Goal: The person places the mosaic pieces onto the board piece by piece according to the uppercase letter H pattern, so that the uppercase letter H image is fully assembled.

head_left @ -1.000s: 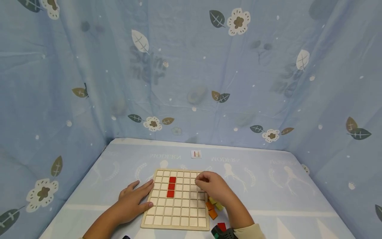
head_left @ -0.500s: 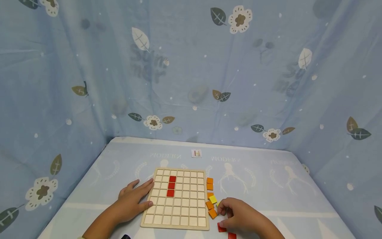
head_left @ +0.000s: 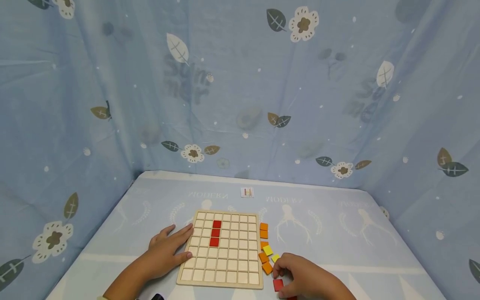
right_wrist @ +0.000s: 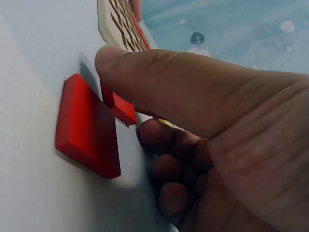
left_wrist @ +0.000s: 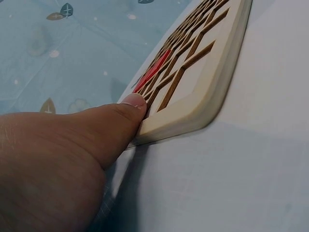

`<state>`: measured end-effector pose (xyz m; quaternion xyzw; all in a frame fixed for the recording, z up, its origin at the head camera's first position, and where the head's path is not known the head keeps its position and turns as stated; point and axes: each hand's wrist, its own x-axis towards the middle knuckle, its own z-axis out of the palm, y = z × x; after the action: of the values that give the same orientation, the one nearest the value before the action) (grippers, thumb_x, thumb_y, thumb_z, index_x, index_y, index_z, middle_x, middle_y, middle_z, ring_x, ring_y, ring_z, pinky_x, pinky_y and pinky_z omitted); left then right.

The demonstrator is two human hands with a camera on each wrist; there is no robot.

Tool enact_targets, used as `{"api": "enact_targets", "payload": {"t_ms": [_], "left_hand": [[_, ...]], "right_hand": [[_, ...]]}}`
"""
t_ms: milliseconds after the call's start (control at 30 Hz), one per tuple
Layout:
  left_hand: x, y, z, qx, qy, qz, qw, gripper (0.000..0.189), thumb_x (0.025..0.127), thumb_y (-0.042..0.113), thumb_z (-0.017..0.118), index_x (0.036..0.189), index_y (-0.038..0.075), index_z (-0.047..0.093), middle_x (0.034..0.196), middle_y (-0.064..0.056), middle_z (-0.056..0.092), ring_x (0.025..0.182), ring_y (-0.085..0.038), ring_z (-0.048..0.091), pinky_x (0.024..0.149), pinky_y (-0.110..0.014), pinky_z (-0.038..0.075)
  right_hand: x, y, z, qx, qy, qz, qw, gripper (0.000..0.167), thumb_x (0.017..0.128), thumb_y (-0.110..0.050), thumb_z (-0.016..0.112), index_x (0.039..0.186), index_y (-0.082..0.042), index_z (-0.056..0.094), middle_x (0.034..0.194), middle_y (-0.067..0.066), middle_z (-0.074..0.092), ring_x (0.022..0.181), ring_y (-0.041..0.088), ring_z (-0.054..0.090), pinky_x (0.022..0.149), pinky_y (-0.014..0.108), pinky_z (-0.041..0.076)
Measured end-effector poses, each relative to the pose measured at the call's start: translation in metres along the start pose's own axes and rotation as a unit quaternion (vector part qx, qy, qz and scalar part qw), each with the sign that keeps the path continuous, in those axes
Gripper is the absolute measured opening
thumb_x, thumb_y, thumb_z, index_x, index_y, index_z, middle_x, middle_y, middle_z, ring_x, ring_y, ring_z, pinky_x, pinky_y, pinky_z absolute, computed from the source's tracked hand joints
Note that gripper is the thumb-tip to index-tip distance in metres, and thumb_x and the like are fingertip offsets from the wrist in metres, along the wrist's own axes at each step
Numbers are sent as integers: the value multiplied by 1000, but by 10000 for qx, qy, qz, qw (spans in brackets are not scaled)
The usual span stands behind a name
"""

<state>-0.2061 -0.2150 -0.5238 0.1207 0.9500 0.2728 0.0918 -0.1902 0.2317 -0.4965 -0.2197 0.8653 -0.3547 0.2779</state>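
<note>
A wooden board (head_left: 219,286) with little square tiles in it and next to it.

The board is pale wood with round corners and rows of square dips; my left wrist view shows its thick edge. My left hand (head_left: 170,252) rests straight-fingered on the board's left side, thumb on the rim. My right hand (head_left: 301,275) curls to the right of the board, by its near corner. A loose red tile (head_left: 278,285) lies between thumb and fingers; I can't tell if I'm pinching it. My right wrist view shows a second loose red tile (right_wrist: 87,128), chunky and flat, mostly hidden from my head view.
</note>
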Motion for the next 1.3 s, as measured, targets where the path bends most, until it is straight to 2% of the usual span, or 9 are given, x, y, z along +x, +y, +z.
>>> {"api": "enact_targets", "payload": {"t_ms": [233,467,800,967,1167,1300], "left_hand": [[0,1,0,68,5,-51,10000,83,92,60,71,163,28,41,172,14,28,159,-49,11,116,-73,7],[0,1,0,62,21,-30,10000,82,93,60,71,162,29,41,172,15,27,159,-49,11,116,-73,7],[0,0,1,2,9,-30,10000,83,92,60,71,163,29,41,172,13,28,159,-49,11,116,-73,7],[-1,1,-1,19,29,9,10000,82,93,59,71,163,28,41,172,12,28,158,-50,11,115,-74,8],[-1,0,1,59,12,-14,10000,82,93,59,71,162,28,42,172,13,29,158,-49,12,115,-74,8],[0,-1,1,116,13,-33,9999,83,92,62,71,162,29,41,172,14,28,159,-49,12,115,-74,8]], "right_hand": [[-2,0,-1,-103,-41,-170,9998,23,85,-20,88,97,-26,70,100,-8,61,84,5,54,72,24,45],[-3,-6,1,21,4,172,9998,21,85,-15,86,94,-24,69,95,-3,59,79,10,54,67,25,43],[-3,-7,4,-78,117,206,9997,22,82,-13,84,92,-25,69,91,-3,59,77,9,53,65,25,42],[-1,-7,6,75,149,210,9996,21,84,-12,83,92,-23,68,85,-4,60,73,10,53,62,25,41],[6,-12,7,165,583,-61,9981,17,90,-18,82,88,-23,66,76,-9,58,69,7,53,60,22,42],[19,-25,7,612,952,-346,9930,16,92,-21,82,93,-20,66,83,-5,63,75,9,58,64,22,47]]}}
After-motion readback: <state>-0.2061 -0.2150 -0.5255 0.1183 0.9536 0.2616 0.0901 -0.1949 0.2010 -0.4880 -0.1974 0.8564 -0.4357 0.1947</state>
